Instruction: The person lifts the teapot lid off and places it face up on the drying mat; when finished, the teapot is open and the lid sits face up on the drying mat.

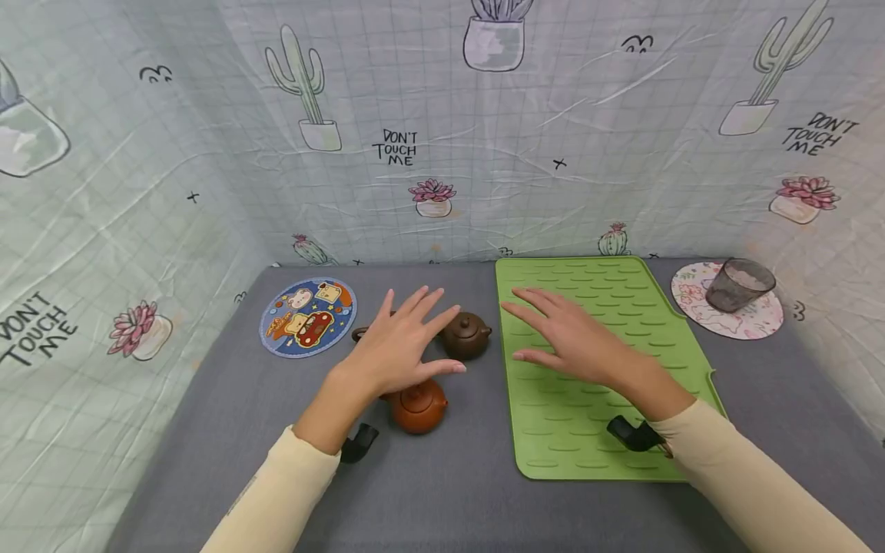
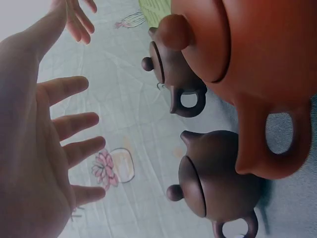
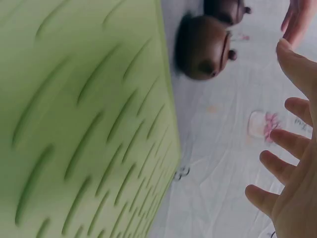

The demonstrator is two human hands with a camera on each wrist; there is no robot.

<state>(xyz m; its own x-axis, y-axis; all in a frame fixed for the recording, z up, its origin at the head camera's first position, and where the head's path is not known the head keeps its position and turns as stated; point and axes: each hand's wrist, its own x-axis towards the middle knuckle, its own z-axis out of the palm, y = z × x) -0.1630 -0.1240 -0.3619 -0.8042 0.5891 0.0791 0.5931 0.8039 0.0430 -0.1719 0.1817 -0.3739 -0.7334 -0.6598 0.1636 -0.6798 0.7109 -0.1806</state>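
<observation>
My left hand (image 1: 396, 347) hovers with spread fingers above a group of small clay teapots and holds nothing. Below its thumb stands a reddish-orange teapot (image 1: 419, 407), lid on, also large in the left wrist view. Just past the fingertips is a dark brown teapot (image 1: 465, 336). A second brown teapot (image 2: 218, 173) is mostly hidden by the hand in the head view; only its handle (image 1: 359, 334) shows there. My right hand (image 1: 570, 338), fingers extended and nothing in it, is over the green ridged mat (image 1: 560, 430), apart from it in the right wrist view.
A round blue cartoon coaster (image 1: 307, 317) lies at the far left of the grey table (image 1: 456, 491). At the far right, a dark translucent cup (image 1: 740, 286) stands on a pink-white round coaster (image 1: 747, 326). A printed cloth (image 1: 442, 115) hangs behind and at the sides.
</observation>
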